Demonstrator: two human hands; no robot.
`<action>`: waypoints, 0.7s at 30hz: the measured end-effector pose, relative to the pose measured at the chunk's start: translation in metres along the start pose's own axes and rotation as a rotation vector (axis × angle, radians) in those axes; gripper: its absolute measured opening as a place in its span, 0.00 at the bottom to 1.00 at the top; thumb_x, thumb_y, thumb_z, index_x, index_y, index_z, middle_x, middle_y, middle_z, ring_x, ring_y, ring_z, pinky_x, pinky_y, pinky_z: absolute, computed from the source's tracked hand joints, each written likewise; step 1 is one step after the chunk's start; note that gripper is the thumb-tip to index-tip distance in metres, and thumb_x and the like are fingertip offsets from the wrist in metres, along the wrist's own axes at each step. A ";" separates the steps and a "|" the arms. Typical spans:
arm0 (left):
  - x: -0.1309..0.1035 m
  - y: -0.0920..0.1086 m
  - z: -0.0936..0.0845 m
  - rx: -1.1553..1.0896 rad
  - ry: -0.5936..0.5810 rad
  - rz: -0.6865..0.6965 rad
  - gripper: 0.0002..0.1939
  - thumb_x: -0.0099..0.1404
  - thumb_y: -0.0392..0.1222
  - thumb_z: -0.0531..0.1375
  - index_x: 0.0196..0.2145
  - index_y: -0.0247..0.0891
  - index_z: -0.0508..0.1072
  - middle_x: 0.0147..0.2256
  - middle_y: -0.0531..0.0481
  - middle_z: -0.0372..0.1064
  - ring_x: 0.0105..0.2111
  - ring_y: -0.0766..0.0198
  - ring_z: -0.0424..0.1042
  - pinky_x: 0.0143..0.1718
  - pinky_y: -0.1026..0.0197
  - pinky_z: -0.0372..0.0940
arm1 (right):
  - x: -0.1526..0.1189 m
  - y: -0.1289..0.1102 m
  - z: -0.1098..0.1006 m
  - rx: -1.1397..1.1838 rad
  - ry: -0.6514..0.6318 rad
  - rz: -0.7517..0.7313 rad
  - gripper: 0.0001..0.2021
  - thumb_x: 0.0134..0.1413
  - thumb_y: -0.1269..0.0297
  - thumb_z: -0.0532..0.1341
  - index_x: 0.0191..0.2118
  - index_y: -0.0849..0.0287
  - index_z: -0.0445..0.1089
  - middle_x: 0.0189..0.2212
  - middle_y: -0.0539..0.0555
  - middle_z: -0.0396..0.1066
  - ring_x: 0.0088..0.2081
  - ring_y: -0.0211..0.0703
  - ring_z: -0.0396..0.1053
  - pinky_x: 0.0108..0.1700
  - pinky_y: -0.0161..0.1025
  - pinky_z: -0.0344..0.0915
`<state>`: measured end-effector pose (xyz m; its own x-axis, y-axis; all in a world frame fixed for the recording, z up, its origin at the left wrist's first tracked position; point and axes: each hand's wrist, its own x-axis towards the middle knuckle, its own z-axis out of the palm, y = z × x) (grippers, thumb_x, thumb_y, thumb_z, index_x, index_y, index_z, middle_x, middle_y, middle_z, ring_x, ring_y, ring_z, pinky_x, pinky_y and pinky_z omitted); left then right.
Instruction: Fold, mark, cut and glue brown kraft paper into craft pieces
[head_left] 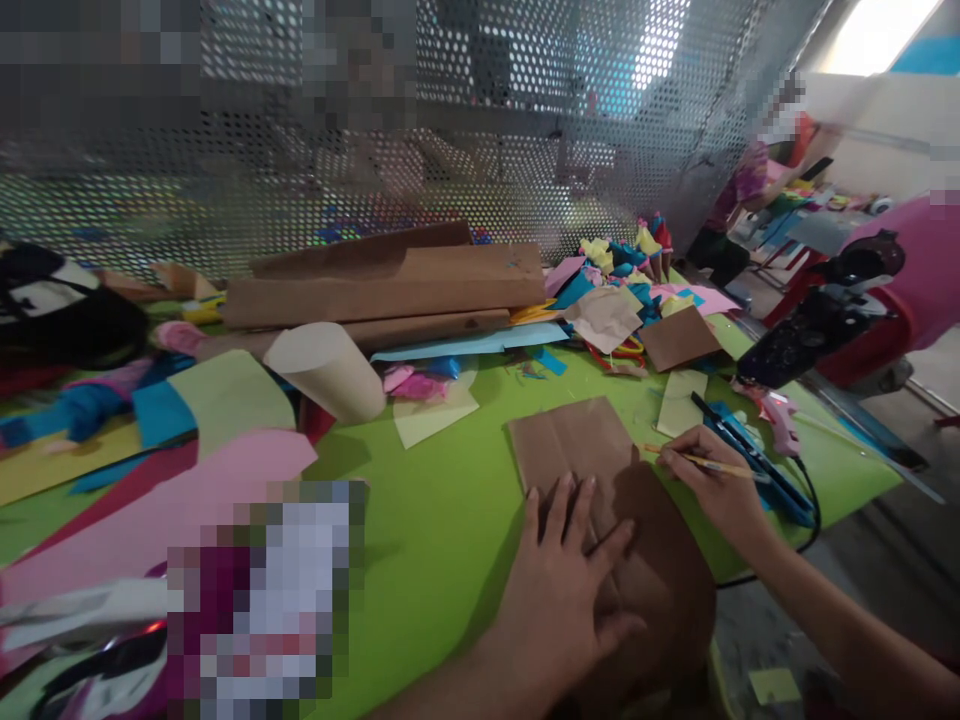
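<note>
A sheet of brown paper (574, 435) lies on the green tabletop and curves down over the near edge. My left hand (562, 560) rests on this paper with its fingers spread. Beside the paper's right edge, my right hand (705, 475) grips a yellow pencil (712, 464). The pencil's tip points left toward the brown paper; I cannot tell whether it touches. Just beyond my right hand lie a dark blue tool (757, 460) and a pink glue gun (781, 420) with a black cord.
Brown paper rolls (390, 285) lie along the perforated metal panel (480, 170). A pale cylinder (326, 370) stands left of centre. Pink paper (180, 490) and other coloured sheets cover the left side. Paper scraps (615, 265) pile up at the back right. Another person (750, 180) is farther off.
</note>
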<state>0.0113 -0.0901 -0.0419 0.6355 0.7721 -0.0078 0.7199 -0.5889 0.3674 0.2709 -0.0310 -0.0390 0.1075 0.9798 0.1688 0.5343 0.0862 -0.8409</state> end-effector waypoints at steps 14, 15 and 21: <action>0.001 0.002 -0.005 0.009 -0.013 -0.006 0.41 0.65 0.76 0.46 0.71 0.62 0.51 0.75 0.44 0.35 0.73 0.35 0.38 0.66 0.24 0.38 | -0.012 -0.007 -0.004 0.021 -0.002 -0.002 0.08 0.59 0.57 0.64 0.30 0.52 0.70 0.25 0.49 0.69 0.28 0.43 0.66 0.31 0.40 0.60; 0.001 0.002 -0.005 0.014 -0.011 -0.008 0.41 0.65 0.76 0.46 0.71 0.62 0.51 0.75 0.44 0.35 0.72 0.35 0.38 0.66 0.24 0.38 | -0.013 -0.007 -0.005 0.026 -0.003 0.003 0.08 0.59 0.57 0.64 0.30 0.52 0.70 0.25 0.49 0.69 0.28 0.43 0.66 0.30 0.40 0.60; 0.002 0.001 -0.002 0.009 -0.005 -0.010 0.41 0.65 0.76 0.47 0.70 0.63 0.51 0.75 0.45 0.34 0.72 0.35 0.39 0.67 0.24 0.37 | -0.018 -0.005 -0.007 0.004 0.006 0.007 0.08 0.57 0.57 0.65 0.30 0.52 0.71 0.24 0.49 0.69 0.27 0.43 0.66 0.29 0.40 0.59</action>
<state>0.0127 -0.0889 -0.0395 0.6293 0.7770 -0.0157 0.7288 -0.5831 0.3589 0.2722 -0.0500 -0.0341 0.1163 0.9793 0.1656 0.5302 0.0798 -0.8441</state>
